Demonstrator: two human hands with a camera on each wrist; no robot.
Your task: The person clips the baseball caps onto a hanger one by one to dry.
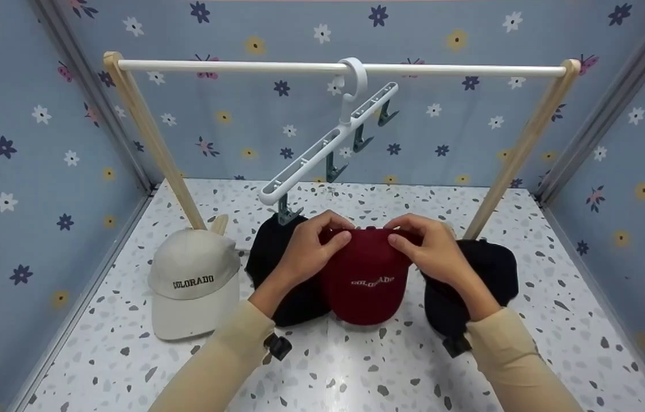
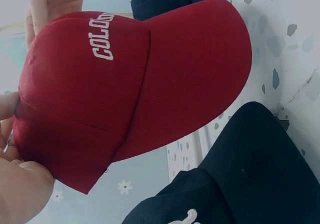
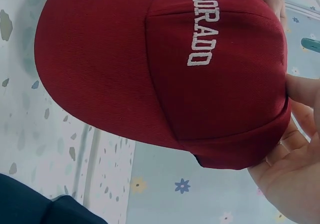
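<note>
A dark red baseball cap (image 1: 366, 286) with white COLORADO lettering hangs between both hands, brim down and front toward me. My left hand (image 1: 313, 243) pinches the top of its crown on the left, thumb in front. On the right side of the crown my right hand (image 1: 431, 249) grips it the same way. In the left wrist view the red cap (image 2: 195, 59) shows its brim above the speckled surface, and the right wrist view shows the red cap (image 3: 235, 84) with fingers behind the crown. Above the hands, a white hanger (image 1: 305, 166) carries several dark green clips (image 1: 333, 169).
The hanger hooks over a white rod (image 1: 230, 66) on wooden legs (image 1: 153, 137). A beige cap (image 1: 195, 274) lies at the left, a black cap (image 1: 270, 252) behind my left hand, and a dark cap (image 1: 494, 269) by my right forearm. Flowered walls (image 1: 13, 183) enclose the speckled table (image 1: 127, 366).
</note>
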